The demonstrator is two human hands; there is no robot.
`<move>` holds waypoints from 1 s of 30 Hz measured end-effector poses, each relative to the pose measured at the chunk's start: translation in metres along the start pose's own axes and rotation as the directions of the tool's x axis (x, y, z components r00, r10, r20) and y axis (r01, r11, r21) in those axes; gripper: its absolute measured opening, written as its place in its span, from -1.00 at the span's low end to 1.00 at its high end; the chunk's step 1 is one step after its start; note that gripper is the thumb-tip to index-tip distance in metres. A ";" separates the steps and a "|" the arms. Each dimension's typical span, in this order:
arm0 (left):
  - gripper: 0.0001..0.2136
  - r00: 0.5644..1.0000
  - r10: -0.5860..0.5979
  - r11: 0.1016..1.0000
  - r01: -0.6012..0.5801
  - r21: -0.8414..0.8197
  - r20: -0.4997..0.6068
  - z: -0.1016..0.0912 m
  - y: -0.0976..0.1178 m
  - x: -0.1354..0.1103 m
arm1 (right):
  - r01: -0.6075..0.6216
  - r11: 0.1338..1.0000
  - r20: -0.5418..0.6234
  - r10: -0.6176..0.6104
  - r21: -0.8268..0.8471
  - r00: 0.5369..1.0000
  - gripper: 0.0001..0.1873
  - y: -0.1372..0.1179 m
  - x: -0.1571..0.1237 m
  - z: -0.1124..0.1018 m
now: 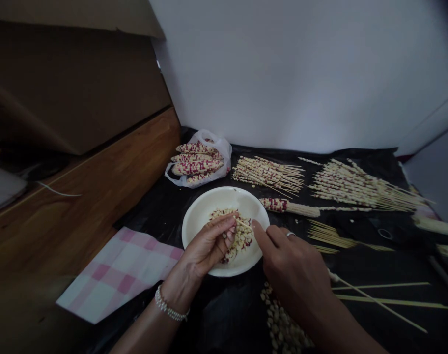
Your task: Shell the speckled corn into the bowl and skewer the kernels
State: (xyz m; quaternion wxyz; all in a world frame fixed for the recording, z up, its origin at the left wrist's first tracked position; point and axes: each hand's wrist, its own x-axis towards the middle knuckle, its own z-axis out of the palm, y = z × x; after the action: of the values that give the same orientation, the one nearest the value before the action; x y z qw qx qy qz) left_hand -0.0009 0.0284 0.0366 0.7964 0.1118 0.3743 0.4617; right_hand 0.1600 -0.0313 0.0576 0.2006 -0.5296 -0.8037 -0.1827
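Note:
Over a cream bowl [194,206] of loose corn kernels [242,241], my left hand [212,241] is closed in a pinch. A small pale piece, seemingly a corn kernel, shows at its fingertips. My right hand [290,255], with a ring, is closed around a thin skewer [244,225] whose pale end points toward the left fingertips. Most of the skewer is hidden by the right hand. Just beyond that hand lies a partly stripped corn cob [301,209]. More kernels [283,319] are heaped below my right wrist.
Corn cobs [196,164] sit in a plastic bag at the back. Two piles of kernel-threaded skewers [264,174] [356,187] lie along the wall. Bare skewers [330,233] rest at right. A pink checked cloth [124,275] lies left, beside the wooden surface [80,236] and a cardboard box [69,83].

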 end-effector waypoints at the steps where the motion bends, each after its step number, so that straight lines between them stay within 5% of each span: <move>1: -0.84 1.000 0.000 1.000 0.000 0.003 0.007 0.000 0.000 0.000 | 0.002 1.000 -0.001 -0.002 0.001 1.000 -0.52 0.000 0.000 0.000; 15: -0.95 0.986 -0.089 0.989 0.070 0.133 0.141 -0.002 -0.009 -0.003 | 0.007 0.999 -0.003 -0.007 0.054 1.000 -0.64 -0.004 -0.001 0.008; 22: -0.58 0.990 0.020 1.000 -0.018 -0.019 0.137 -0.005 -0.002 0.003 | -0.018 1.000 -0.072 0.017 -0.008 0.997 -0.64 0.004 -0.001 0.012; 30: -0.68 0.996 0.037 0.998 -0.033 -0.046 0.084 -0.011 -0.007 0.008 | -0.018 0.999 -0.077 0.020 0.029 0.997 -0.65 0.004 0.000 0.015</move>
State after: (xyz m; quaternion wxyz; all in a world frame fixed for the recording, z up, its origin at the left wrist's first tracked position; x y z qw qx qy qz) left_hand -0.0016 0.0292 0.0207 0.8055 0.1202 0.3279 0.4787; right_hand 0.1615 -0.0226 0.0455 0.2409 -0.5270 -0.7927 -0.1896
